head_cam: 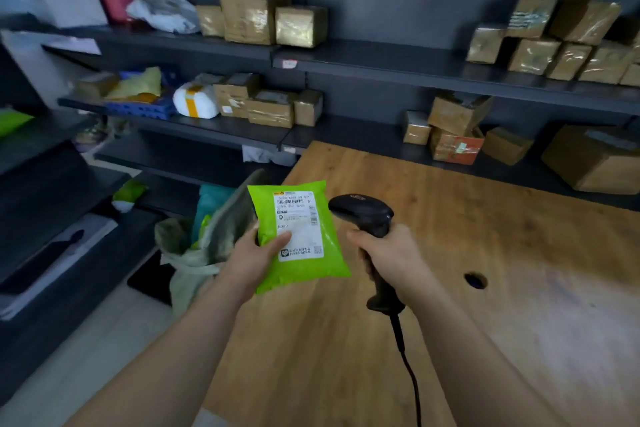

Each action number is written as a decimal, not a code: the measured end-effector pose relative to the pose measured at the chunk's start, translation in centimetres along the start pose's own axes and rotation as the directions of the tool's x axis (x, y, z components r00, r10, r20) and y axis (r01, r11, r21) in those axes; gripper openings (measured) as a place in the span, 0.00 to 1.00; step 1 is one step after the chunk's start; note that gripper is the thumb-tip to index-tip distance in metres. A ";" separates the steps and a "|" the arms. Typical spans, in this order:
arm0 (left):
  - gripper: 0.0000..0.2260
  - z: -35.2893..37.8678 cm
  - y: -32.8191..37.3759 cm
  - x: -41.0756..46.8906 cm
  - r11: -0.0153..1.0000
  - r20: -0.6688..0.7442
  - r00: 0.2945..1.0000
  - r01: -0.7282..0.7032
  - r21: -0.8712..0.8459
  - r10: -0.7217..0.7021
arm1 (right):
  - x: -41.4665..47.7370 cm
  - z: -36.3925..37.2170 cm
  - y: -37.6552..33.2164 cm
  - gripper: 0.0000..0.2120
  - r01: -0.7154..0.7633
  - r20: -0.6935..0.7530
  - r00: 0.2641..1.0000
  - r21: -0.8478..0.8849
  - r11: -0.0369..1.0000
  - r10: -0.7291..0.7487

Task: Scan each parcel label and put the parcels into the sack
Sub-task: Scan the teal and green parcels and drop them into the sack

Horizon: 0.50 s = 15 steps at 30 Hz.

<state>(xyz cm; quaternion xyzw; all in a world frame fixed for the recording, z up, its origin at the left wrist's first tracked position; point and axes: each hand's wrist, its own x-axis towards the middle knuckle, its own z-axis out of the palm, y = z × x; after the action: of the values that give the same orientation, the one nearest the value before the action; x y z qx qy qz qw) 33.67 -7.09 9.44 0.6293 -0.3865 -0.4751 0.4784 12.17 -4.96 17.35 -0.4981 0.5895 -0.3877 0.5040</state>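
So the green poly-mailer parcel (302,274) is held up over the near-left corner of the bench (485,253) by the left hand (254,253). That grip is clamped on the parcel's left edge, with the thumb laid across the lower left of the label (300,224). The black barcode scanner (363,213) is held in the right hand (391,253), grip wrapped tight round the handle, and its head sits just right of the parcel's top.

For a clean read, the scanner head probably wants to be angled over toward the barcode at the label's top, and the thumb is best kept off the printed codes. Glare off the shiny bag could be a pain too. After that it's a short drop into the open sack (207,246), just left of the bench.

Stuff that can't be made out:
- the trigger finger is hidden behind the handle
- no scan beam is visible
- the small print can't be read
- the sack's contents are mostly hidden, with only something teal and green peeking out
- the scanner cable (405,357) is cut off at the bottom edge
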 end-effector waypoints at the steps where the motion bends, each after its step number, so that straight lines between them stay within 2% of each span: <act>1: 0.11 -2.1 -0.1 0.2 1.000 -0.024 1.000 0.011 -0.012 -0.011 | 0.4 2.0 -0.4 0.18 0.003 0.014 1.000 -0.003 1.000 -0.003; 9: 0.12 -21.7 -1.5 2.6 0.999 -0.154 0.987 0.049 -0.019 -0.052 | 2.4 21.3 -3.4 0.16 0.023 0.105 0.994 0.023 0.999 -0.026; 12: 0.09 -29.0 -1.9 4.1 0.998 -0.189 0.981 0.050 0.023 -0.045 | 2.7 28.9 -4.3 0.17 0.023 0.122 0.992 0.031 0.999 -0.026; 15: 0.13 -35.1 -2.0 5.9 0.993 -0.214 0.975 0.083 0.084 -0.064 | 3.3 34.3 -4.8 0.18 -0.001 0.107 0.994 0.035 0.999 -0.002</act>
<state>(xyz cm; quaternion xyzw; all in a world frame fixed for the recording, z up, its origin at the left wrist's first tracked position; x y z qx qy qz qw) 69.20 -3.93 9.38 0.7115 -0.3314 -0.4046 0.4692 46.73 -7.65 14.70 -0.5095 0.5548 -0.3708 0.5432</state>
